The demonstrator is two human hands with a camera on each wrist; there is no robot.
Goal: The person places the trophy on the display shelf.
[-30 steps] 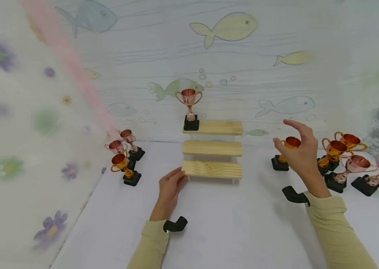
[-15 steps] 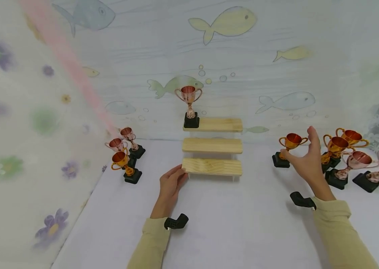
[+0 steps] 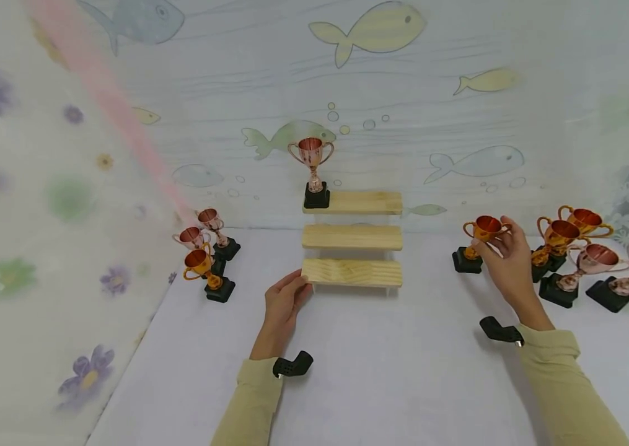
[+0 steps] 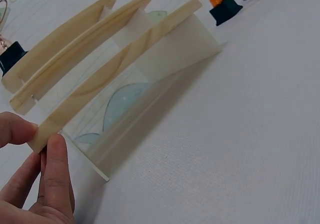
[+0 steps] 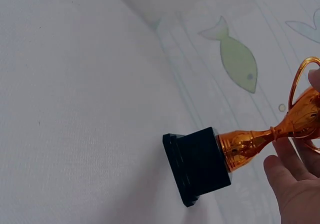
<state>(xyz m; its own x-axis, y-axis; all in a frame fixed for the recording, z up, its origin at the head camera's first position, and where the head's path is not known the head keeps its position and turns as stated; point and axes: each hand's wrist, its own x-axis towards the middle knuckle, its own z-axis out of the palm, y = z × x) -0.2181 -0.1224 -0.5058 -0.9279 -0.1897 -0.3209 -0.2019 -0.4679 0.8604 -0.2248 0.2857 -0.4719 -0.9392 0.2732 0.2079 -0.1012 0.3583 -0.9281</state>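
Note:
My left hand (image 3: 282,306) pinches the left end of the lowest wooden board on a three-step display stand (image 3: 352,272). In the left wrist view the thumb lies on top of the board and the fingers are beneath. At the right, my right hand (image 3: 509,263) grips a gold trophy cup (image 3: 485,230) with a black base. Its thumb is at the stem and the other fingers are around the bowl and handle, partly hidden behind the cup. The trophy's black base (image 5: 200,161) shows in the right wrist view. A rose-gold trophy (image 3: 312,153) stands on the top step's left end.
Right of my right hand stand more trophies, two gold (image 3: 561,236) and two rose-gold (image 3: 593,260). On the left are one gold trophy (image 3: 199,263) and two rose-gold ones (image 3: 211,218). A fish-patterned cloth (image 3: 387,28) hangs behind the white table (image 3: 381,365).
My right hand has lowered and moved in on the gold trophy, its spread fingers closing around it. The left hand keeps its hold on the stand.

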